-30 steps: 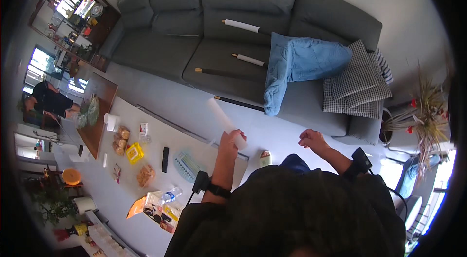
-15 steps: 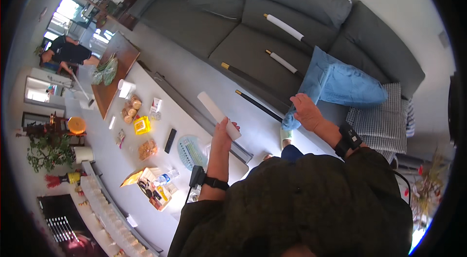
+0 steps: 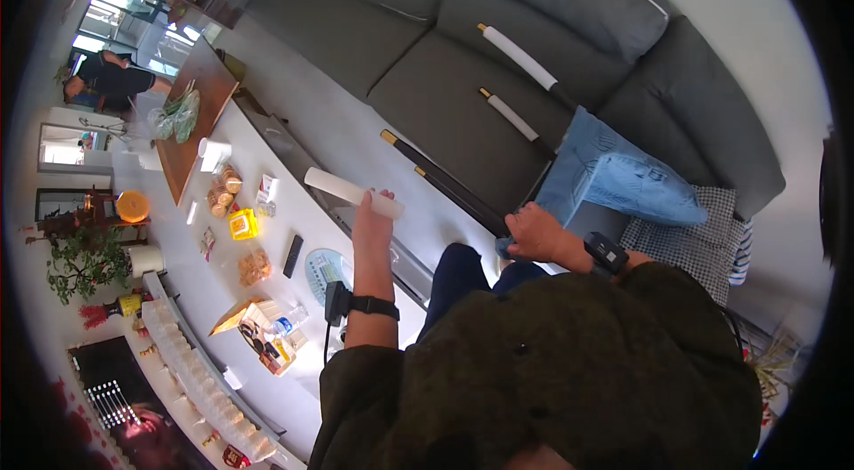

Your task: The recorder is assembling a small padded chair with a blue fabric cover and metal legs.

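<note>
The left hand (image 3: 372, 214) is closed around a white roll (image 3: 351, 192), its fingers wrapped on the end nearer the person, so that the roll juts out over the long edge of the white table (image 3: 200, 288) that faces the sofa. The right hand (image 3: 536, 232) rests with its fingers curled on a fold of blue denim (image 3: 614, 178) at the front edge of the grey sofa (image 3: 463, 70); whether they actually pinch the cloth cannot be told. The denim lies draped over the seat, beside a checked cloth (image 3: 685, 239) at the sofa's far right end.

On the seat cushions lie two more white rolls with dark ends (image 3: 525, 61), and a dark rod (image 3: 445, 181) runs along the sofa's front edge.

On the table, a yellow box (image 3: 242, 224) stands near the middle, with clear packets holding brown baked pieces (image 3: 224, 188) just beside it toward the wooden end. A dark remote (image 3: 293, 256) and a pale round plate (image 3: 325, 272) lie nearer the left hand. An open carton (image 3: 258, 328) near the table's closer end holds mixed small items, with a bottle lying beside it. A bag of greens (image 3: 173, 119) sits on the wooden section (image 3: 197, 114).
</note>
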Demonstrator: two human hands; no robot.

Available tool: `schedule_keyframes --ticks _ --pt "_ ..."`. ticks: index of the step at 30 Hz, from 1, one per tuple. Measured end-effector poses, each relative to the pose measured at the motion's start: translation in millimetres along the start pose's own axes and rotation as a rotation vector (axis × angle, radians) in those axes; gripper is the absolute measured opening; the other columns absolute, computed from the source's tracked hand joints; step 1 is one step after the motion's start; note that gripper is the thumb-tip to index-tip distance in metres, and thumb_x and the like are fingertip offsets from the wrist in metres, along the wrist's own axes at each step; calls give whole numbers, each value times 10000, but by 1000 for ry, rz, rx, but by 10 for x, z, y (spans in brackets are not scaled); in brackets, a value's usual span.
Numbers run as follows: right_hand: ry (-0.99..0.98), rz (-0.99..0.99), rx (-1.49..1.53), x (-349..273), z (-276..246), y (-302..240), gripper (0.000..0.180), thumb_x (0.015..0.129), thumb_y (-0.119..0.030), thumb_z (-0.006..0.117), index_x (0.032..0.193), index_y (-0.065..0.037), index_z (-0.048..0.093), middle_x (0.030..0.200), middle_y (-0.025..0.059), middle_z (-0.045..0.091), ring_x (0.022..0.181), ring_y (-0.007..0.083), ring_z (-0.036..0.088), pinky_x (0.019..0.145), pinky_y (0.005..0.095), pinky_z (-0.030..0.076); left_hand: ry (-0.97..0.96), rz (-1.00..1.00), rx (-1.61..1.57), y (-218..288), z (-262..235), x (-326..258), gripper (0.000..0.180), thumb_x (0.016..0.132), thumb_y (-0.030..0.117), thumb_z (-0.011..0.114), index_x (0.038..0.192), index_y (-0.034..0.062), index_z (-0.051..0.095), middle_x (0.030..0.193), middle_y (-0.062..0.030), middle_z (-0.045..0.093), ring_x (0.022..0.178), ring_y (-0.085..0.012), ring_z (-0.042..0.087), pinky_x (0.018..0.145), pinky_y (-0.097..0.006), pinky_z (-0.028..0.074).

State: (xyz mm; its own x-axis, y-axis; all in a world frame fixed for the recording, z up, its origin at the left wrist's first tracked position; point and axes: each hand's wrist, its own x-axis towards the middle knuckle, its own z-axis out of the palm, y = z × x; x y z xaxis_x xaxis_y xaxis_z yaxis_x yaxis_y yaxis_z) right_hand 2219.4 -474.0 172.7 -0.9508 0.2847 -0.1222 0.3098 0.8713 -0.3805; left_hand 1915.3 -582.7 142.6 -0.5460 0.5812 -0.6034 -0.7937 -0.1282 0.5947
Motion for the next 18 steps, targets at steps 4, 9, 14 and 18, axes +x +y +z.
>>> schedule_keyframes --ticks 4,9,14,18 --pt "-58 66 41 -17 -37 -5 405 597 -332 628 775 4 489 666 117 532 684 249 517 686 322 363 -109 38 -131 36 183 424 303 831 198 476 1033 -2 367 995 -192 453 948 -312 452 864 -421 356" --pt "-76 78 69 33 -49 -4 383 570 -298 661 758 -20 476 663 113 527 688 256 506 712 331 364 -144 71 -163 134 286 1020 310 813 239 508 993 16 386 1013 -183 463 974 -335 452 898 -445 347" --pt "-66 102 53 72 5 -34 398 542 -328 667 728 -40 465 640 88 519 668 233 508 694 323 361 -76 24 -150 201 394 1550 326 822 274 485 990 15 382 994 -176 465 969 -334 455 878 -469 360" --pt "-64 115 83 111 -4 -46 392 535 -309 674 731 -42 465 637 82 512 664 233 502 706 324 359 -7 -21 -152 271 449 1742 355 834 316 446 997 10 373 958 -163 463 942 -326 462 851 -479 387"
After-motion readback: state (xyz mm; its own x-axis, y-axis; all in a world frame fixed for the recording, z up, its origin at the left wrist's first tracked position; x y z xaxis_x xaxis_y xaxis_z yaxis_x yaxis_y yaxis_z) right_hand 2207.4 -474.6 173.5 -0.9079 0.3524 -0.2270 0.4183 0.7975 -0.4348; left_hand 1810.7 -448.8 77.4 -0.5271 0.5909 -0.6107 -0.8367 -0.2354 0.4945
